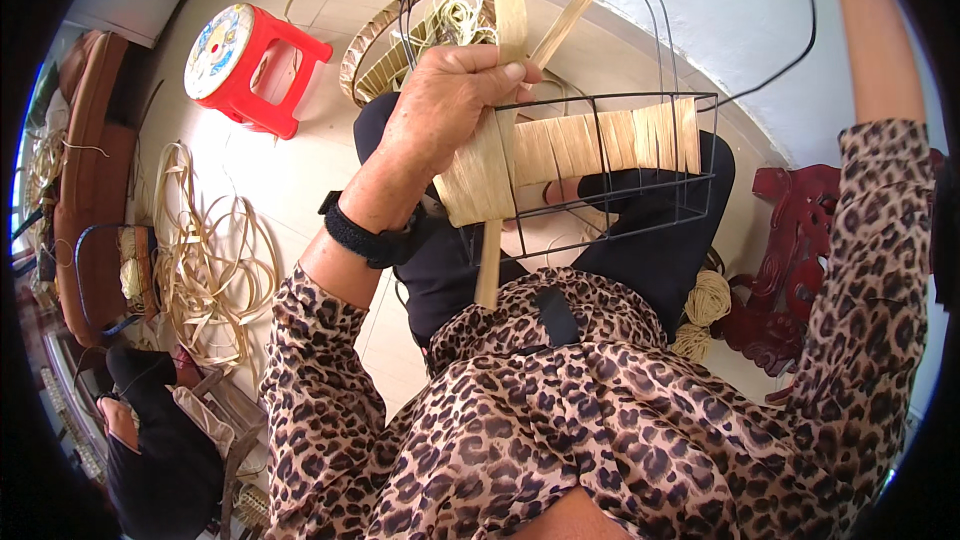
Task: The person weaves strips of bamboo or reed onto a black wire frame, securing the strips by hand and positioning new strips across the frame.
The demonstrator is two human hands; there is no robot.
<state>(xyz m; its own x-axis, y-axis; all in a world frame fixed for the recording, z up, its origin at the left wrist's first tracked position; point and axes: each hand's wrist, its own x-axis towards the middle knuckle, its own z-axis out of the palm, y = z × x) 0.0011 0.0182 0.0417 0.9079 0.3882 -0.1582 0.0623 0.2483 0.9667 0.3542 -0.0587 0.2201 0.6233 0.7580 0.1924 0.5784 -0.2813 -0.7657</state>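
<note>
A black wire basket frame point(598, 130) stands over my lap, with a tall looped handle at its far side. Flat pale straw-coloured strips point(560, 152) are wrapped side by side over part of it. At the frame's left end, my left hand point(462, 100) pinches a strip between thumb and fingers. From this grip one wide strip point(510, 10) runs upward and a narrower strip point(585, 5) slants up to the right, both leaving the picture. A strip end point(488, 265) hangs below the frame. My right arm reaches up at the right; its hand lies beyond the top edge.
A red stool point(285, 70) stands at the far left. Loose strips point(215, 270) lie heaped on the floor. Behind the frame sits a round basket point(360, 60) with cord. Carved dark-red furniture point(790, 240) and cord balls point(705, 300) are at right. Another person point(155, 440) sits lower left.
</note>
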